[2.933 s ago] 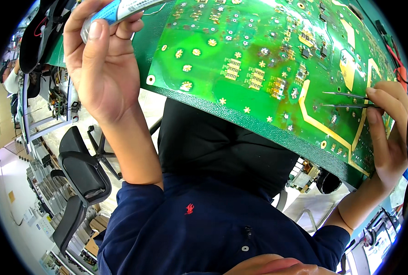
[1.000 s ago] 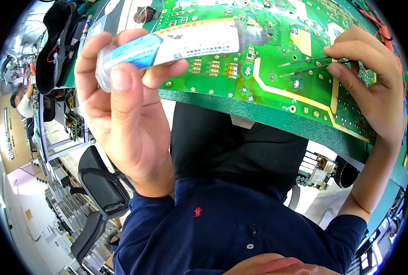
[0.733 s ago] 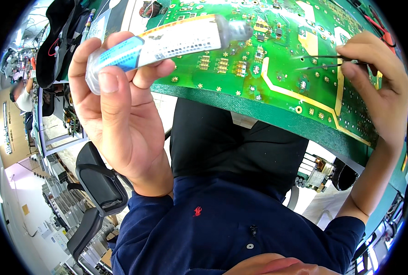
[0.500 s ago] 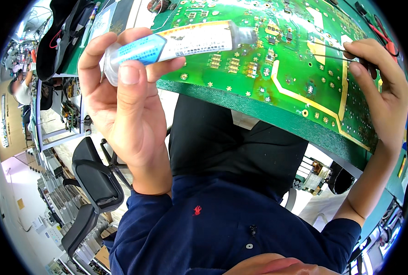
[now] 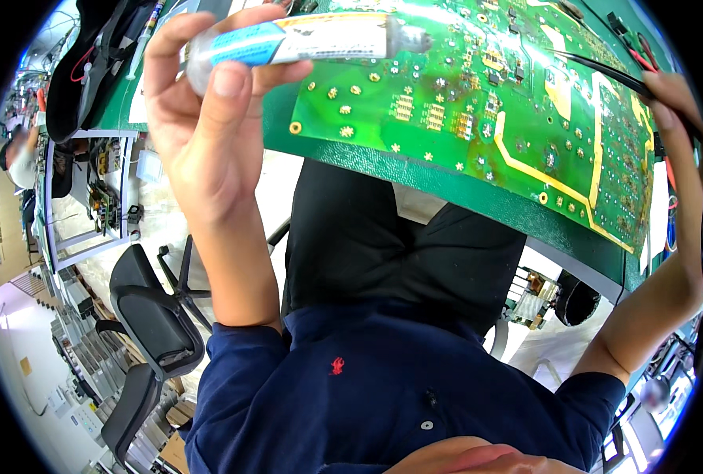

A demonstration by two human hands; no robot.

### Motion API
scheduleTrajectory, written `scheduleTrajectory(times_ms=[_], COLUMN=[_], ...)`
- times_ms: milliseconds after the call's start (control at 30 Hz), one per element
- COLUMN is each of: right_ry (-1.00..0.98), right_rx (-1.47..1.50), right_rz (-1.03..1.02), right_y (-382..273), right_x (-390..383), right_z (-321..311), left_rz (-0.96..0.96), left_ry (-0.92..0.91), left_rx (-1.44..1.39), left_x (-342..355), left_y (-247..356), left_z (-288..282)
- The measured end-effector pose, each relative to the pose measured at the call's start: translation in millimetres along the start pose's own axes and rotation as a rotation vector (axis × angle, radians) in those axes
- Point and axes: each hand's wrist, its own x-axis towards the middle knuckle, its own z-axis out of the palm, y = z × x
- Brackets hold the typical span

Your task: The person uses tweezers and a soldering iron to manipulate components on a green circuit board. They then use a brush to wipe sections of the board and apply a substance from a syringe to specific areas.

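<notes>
My left hand [image 5: 213, 130] is closed round the rear end of a clear plastic tube [image 5: 331, 38] with a blue and white label. The tube lies nearly level above the board, its bare threaded nozzle pointing right. At the right rim, my right hand [image 5: 674, 107] grips black tweezers [image 5: 604, 69]; their fine tips point left and look close together. Whether the tips touch the board, I cannot tell. Beneath both tools a large green circuit board [image 5: 517, 162] rests on the table, with gold traces, solder joints and small chips. Brownish stains show on its surface.
The table's green edge [image 5: 414, 175] runs in front of my lap. Red and black leads [image 5: 642, 57] lie beyond the board at the right. A syringe [image 5: 144, 39] is at the far left of the table. An office chair [image 5: 155, 304] and a person [image 5: 23, 162] are farther left.
My left hand and the tube are higher in the picture. My right hand has moved right and up; the tweezers' two arms, apart before, now look nearly together. The whole view has shifted a little.
</notes>
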Motion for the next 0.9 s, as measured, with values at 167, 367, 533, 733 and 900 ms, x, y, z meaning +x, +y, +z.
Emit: scheduleTrajectory(times_ms=[167, 367, 533, 733, 900], right_ry=[-0.228, -0.183, -0.217, -0.252, -0.271], right_rx=[-0.234, -0.042, 0.027, -0.017, -0.099], right_rz=[0.289, 0.324, 0.352, 0.335, 0.331], right_y=[-25, -34, -34, -35, -32], right_x=[6, 11, 8, 9, 3], right_z=[6, 30, 38, 33, 26], left_rz=[-0.031, -0.112, -0.141, -0.156, -0.167], left_ry=[-0.011, -0.062, -0.148, -0.133, -0.100], left_rx=[-0.032, -0.014, -0.008, 0.004, 0.040], left_x=[24, 19, 18, 17, 15], left_y=[-13, -18, -18, -17, -16], left_z=[-6, 8, 7, 5, 8])
